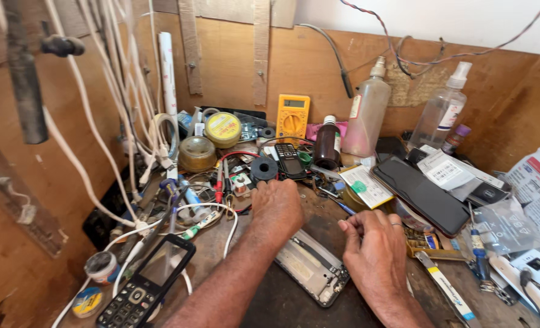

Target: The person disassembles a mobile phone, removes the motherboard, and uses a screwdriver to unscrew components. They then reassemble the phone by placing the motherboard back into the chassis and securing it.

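- So, the opened phone body lay flat on the dark bench, at about 6 o'clock in the view, partly under both forearms.
- Left hand rested palm-down at its 11 o'clock corner; its fingertips were hidden, so I couldn't tell their state.
- Right hand sat at 3 o'clock of it, fingers curled together, maybe pinching something tiny.
- Looked light, thin, stiff but fragile; I'd grip the metal side rails, not the exposed insides.
- Keypad phone sat at 9 o'clock, unused.

One head cam, close, looks down & fwd over bench toward back wall; no 2nd view.
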